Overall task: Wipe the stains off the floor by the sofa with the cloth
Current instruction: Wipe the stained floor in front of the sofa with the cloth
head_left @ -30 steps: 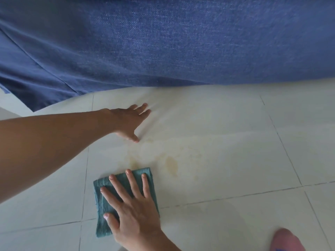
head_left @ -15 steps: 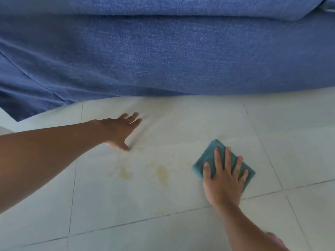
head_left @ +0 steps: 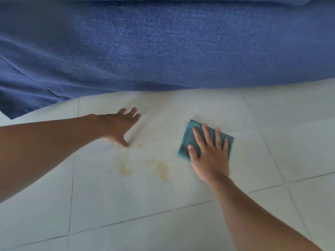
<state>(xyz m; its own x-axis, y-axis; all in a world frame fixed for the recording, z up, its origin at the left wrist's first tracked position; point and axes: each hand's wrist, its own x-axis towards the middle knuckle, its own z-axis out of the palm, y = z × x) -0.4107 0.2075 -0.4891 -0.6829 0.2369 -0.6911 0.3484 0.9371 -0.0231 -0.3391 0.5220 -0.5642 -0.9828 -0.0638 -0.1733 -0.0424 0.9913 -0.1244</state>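
Across the top of your view stands the big blue sofa of woven fabric (head_left: 163, 48), and its lower edge meets the pale tiled floor with thin dark joints (head_left: 181, 223). On this floor your left hand (head_left: 117, 126) lies flat near the sofa, the fingers spread and the thumb pointing toward you; it holds nothing. Your right hand (head_left: 210, 153) is also flat with the fingers apart, and it presses on the small folded teal cloth (head_left: 186, 142), which lies on the tile to the right of your left hand. Between the two hands, a little nearer to you, the yellowish stains (head_left: 162, 170) are on the same tile, just left of the cloth and not covered by it.
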